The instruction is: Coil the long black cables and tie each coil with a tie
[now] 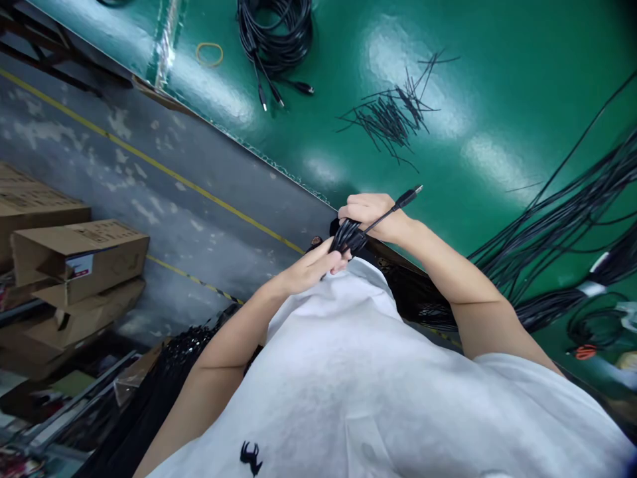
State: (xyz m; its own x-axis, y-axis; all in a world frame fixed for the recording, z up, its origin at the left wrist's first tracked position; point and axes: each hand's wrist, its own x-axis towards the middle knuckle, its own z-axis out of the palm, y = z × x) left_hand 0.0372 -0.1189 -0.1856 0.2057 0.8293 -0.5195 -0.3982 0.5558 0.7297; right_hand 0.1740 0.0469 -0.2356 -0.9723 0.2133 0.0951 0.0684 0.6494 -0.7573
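Bunching of a black cable is seen close against the body, just above the white shirt. The cable's gathered loops are clamped in the right hand, fingers curled tight round them, probably so the coil cannot spring apart. One end is left free: a plug on a short straight run sticks out past the right wrist, up and to the right, over the green table. The left hand is closed lightly on the lower part of the same bundle, fingertips touching the loops; whether a tie is pinched there cannot be told.

Noted on the table:
- a coiled cable bundle at the far edge, plugs trailing, well apart from the hands
- a yellow rubber band just to its left
- a scatter of thin black ties, loose, within arm's reach beyond the hands, likely kept there for binding
- a thick sheaf of long black cables running off the right side, some hanging over the near edge.

Left of the table, grey floor with a yellow line and stacked cardboard boxes are seen.
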